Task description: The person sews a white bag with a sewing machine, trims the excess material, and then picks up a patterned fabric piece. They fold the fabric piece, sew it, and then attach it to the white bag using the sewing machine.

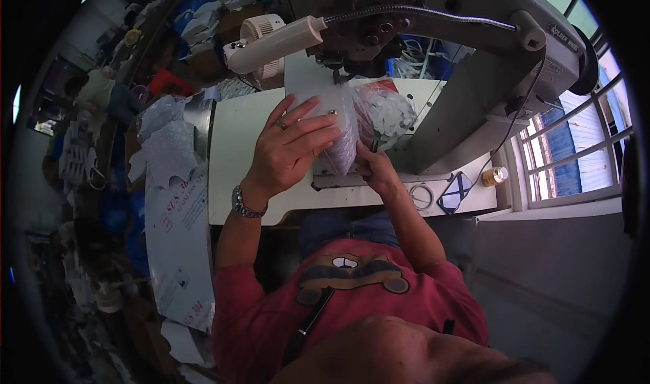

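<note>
One pale, textured piece, tapered toward the wearer, is placed under the head of an industrial sewing machine, above the tabletop. Two hands, both bare: the left hand, ringed, and with a metal watch worn at the wrist, is laid over the piece from the left with fingers extended and parted, nothing being clenched; the right hand is set at the piece's right edge, fingers curled in, though whether the edge is pinched cannot be told. A slender dark item, too small to be identified, is seen at its fingertips. Beside the piece, to the right: clear plastic and a heap of whitish scraps. Above left: one cream lamp-like fixture. At the tabletop's right end: one coiled ring, one phone-like object, one small yellow-labelled jar. At left: grey cut pieces, lying partly over a printed sheet. Farther left, another person is seen.
</note>
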`<state>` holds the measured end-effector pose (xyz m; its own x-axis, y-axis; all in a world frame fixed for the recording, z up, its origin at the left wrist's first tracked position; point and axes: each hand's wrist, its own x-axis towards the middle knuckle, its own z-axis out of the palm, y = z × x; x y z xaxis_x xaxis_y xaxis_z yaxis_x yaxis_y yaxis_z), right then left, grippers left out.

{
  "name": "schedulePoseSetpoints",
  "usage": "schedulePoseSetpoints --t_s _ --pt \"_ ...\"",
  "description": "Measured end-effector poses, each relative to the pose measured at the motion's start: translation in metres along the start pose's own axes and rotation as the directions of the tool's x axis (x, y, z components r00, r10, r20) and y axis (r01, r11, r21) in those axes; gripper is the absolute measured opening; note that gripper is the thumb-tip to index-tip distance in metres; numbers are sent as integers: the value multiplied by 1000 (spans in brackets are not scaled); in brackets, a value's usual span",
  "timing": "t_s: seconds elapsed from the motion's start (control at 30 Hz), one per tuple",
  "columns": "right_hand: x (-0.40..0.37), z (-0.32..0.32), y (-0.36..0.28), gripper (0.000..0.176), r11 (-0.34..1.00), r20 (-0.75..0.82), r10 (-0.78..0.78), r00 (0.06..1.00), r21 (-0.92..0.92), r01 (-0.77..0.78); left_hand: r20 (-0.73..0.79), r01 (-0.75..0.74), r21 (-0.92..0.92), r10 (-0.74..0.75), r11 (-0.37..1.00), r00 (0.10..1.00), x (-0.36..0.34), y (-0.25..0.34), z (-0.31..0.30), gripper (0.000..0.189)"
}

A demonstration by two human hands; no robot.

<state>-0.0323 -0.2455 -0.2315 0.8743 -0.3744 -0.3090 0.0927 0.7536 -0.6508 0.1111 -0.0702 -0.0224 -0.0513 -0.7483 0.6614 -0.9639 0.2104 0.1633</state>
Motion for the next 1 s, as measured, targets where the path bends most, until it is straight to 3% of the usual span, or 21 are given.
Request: schedulePoseSetpoints --t_s 0.43,0.63,0.7,0.77,1.0 --pt "40 2 -8 32 996 -95 -10 995 -88 2 -51 -15 18 15 1000 999 18 -32 9 27" --pt "55 -13 -6 24 999 -21 -9 1000 -32 8 -79 3 14 -1 1000 997 23 -49 22 27" --pt "59 -17 -4 24 994 12 -31 999 -100 32 -113 16 -2 -16 1000 994 21 -56 21 27" --pt "57 -7 -8 20 992 -122 5 993 -123 -20 -143 34 4 -33 999 989 23 -53 21 25" --pt "56 -29 0 30 999 -47 35 998 -16 -36 -158 -2 74 14 997 987 20 -59 28 27"
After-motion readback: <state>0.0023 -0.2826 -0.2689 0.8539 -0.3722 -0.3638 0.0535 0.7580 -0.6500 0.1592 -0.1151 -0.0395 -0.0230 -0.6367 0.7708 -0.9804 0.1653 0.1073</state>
